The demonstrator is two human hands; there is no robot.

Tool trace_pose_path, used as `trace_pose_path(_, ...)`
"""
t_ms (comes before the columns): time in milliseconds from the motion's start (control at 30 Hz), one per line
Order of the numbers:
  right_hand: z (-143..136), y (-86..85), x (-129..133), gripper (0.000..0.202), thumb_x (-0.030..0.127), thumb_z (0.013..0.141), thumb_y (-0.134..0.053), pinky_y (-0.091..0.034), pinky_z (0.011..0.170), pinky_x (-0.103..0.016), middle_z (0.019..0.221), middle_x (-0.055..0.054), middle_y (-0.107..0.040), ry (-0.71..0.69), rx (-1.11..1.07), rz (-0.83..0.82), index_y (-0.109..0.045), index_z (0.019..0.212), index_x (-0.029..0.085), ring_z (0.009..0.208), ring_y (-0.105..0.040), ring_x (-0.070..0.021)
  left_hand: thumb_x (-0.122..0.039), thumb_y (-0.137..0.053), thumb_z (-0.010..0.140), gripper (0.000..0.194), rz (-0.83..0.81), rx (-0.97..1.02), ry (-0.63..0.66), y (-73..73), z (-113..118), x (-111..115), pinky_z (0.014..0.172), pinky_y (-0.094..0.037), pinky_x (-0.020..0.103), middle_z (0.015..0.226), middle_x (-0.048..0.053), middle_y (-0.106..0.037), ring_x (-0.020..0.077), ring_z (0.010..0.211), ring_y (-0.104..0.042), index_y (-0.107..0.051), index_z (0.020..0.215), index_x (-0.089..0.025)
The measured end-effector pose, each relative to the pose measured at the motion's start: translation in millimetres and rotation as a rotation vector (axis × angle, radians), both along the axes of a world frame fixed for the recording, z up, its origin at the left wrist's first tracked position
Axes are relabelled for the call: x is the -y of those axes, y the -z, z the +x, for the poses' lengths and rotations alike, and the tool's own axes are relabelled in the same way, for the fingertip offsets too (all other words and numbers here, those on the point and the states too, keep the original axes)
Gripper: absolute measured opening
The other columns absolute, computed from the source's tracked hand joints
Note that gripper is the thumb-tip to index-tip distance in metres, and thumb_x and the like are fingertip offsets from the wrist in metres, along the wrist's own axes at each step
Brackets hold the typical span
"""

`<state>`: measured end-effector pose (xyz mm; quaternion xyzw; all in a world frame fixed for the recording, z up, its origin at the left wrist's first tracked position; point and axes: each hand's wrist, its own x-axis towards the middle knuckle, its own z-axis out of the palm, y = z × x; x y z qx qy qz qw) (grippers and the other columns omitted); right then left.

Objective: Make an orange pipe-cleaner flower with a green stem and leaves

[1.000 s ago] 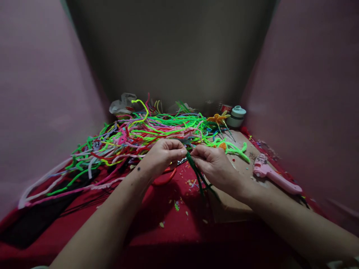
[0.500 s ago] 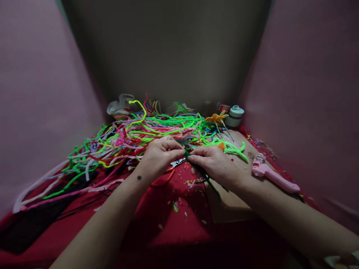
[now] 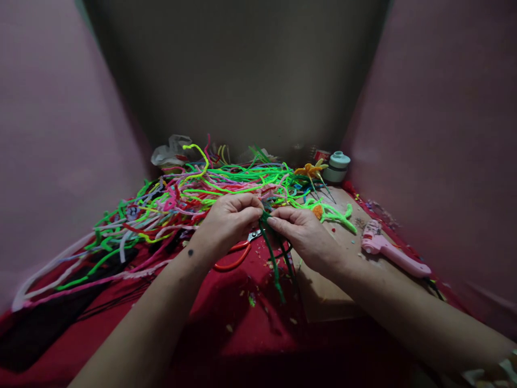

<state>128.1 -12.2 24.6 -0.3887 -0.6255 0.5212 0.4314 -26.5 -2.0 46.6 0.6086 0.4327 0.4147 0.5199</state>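
Dark green fuzzy stems (image 3: 275, 268) hang down from between my two hands, joined near the fingertips. My left hand (image 3: 236, 215) pinches their upper end with thumb and forefinger. Close beside it on the right, my right hand (image 3: 301, 229) grips the same green piece, its lower fingers curled and partly hidden. Below my left hand lie scissors with red handles (image 3: 234, 258), their blades partly showing under the hands.
A large heap of coloured fuzzy stems (image 3: 226, 186) covers the back and left. At the right are brown cardboard (image 3: 331, 296), a pink glue gun (image 3: 393, 253), an orange flower (image 3: 311, 170) and a pale green jar (image 3: 337, 167). Scraps dot the red cloth (image 3: 250, 334).
The dark green stems have swung from under my right hand to hang between both hands. My left hand has shifted slightly left and up, showing more of the scissors.
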Motion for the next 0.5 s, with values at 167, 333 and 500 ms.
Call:
trace_pose_path(167,-3.1,8.9,-0.5,0.016,0.029,0.080,-0.054,-0.047,0.054,-0.025,0.060,0.002,-0.056,-0.083,-0.192,-0.192,-0.055,0.071,0.015,0.050,-0.054,-0.0094,-0.020,-0.056,0.068,0.006,0.079,-0.070,-0.060,0.6,4.1,2.1,0.038,-0.022,0.017,0.046,-0.007,-0.041,0.0044,0.039,-0.033,-0.055,0.064,-0.016)
trace_pose_path(333,-2.1,12.8,-2.2,0.015,0.026,0.077,-0.060,-0.043,0.042,-0.020,0.061,-0.002,-0.061,-0.120,-0.233,-0.312,-0.058,0.072,0.013,0.044,-0.054,-0.0086,-0.019,-0.056,0.067,0.005,0.140,-0.100,-0.155,0.6,6.4,5.2,0.037,-0.022,0.017,0.045,-0.007,-0.044,0.0045,0.038,-0.034,-0.057,0.064,-0.015)
trace_pose_path(500,0.3,12.7,-4.6,0.017,0.023,0.076,-0.060,-0.034,0.037,-0.017,0.053,0.002,-0.057,-0.083,-0.218,-0.318,-0.057,0.063,0.013,0.038,-0.044,-0.0041,-0.023,-0.063,0.068,0.009,-0.002,0.093,-0.039,9.7,1.5,-1.7,0.042,-0.029,0.017,0.052,-0.005,-0.051,0.0050,0.043,-0.040,-0.061,0.073,-0.015)
